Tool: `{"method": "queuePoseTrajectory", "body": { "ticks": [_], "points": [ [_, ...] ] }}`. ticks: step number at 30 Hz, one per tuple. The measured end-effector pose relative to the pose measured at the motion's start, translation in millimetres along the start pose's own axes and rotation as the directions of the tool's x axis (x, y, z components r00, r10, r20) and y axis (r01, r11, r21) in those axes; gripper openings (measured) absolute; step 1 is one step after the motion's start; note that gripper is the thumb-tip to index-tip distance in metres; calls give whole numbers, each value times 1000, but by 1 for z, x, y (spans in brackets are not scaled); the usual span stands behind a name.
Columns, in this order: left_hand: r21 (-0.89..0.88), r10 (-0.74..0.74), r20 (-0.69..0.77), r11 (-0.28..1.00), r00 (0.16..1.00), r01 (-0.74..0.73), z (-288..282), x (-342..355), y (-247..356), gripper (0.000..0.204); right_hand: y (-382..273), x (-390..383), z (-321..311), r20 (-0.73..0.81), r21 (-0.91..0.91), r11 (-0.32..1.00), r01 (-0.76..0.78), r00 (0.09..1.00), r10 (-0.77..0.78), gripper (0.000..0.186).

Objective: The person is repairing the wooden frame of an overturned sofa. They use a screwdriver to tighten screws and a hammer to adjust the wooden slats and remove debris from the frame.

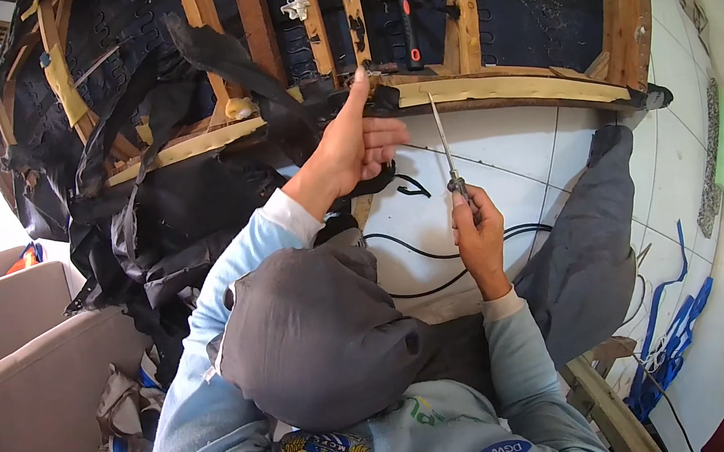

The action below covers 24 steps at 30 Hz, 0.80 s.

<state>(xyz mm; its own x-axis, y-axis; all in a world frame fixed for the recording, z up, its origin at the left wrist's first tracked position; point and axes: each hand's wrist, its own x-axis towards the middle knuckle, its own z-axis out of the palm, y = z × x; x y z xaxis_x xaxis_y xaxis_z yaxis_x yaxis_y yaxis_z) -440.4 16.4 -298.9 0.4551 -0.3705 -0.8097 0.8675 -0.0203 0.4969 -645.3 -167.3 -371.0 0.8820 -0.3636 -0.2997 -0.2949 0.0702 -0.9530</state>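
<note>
My right hand [478,231] is closed around the handle of a slim, pointed metal tool [444,139]. Its tapered tip points away from me, by the edge of a wooden furniture frame [510,87]; I cannot tell whether it touches. My left hand [359,146] has its thumb stretched up and its fingers extended, slightly bent, with nothing seen in them. That thumb is near the frame's front rail, beside torn black fabric [242,65]. More loose black cloth [191,220] hangs off the rail on the left.
A hammer [405,11] with an orange and black handle lies across the frame, among wooden slats and zigzag springs. Black cable [424,259] runs over the white tiles. Beige upholstered panels [39,400] stand at left. Blue straps [673,338] lie at right, near a wooden beam [614,409].
</note>
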Motion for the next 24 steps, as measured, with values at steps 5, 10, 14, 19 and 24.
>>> {"method": "queuePoseTrajectory", "body": {
  "ticks": [5, 10, 14, 19, 24],
  "points": [
    [-107, 65, -33, 992, 997, -68, 8, 15, -11, 64, -3, 0, 0, -2, 52, 999, -4, 1000, 4, 28],
    [-220, 144, -8, 965, 990, -142, 10, 21, -25, 36, 4, 4, -2, -18, 26, 1000, 8, 1000, -7, 26],
    [200, 499, -69, 855, 864, -478, -2, 35, -43, 44, -3, 4, -3, -13, -14, 1000, 21, 1000, -21, 26],
    [691, 861, 6, 364, 508, -625, -5, 37, -56, 52, -12, 0, -9, 47, -14, 999, 36, 998, -36, 26],
    [665, 874, 95, 300, 476, -684, -15, 41, -65, 42, -27, 9, -9, 169, -123, 992, -15, 985, 36, 26]
  ]
}}
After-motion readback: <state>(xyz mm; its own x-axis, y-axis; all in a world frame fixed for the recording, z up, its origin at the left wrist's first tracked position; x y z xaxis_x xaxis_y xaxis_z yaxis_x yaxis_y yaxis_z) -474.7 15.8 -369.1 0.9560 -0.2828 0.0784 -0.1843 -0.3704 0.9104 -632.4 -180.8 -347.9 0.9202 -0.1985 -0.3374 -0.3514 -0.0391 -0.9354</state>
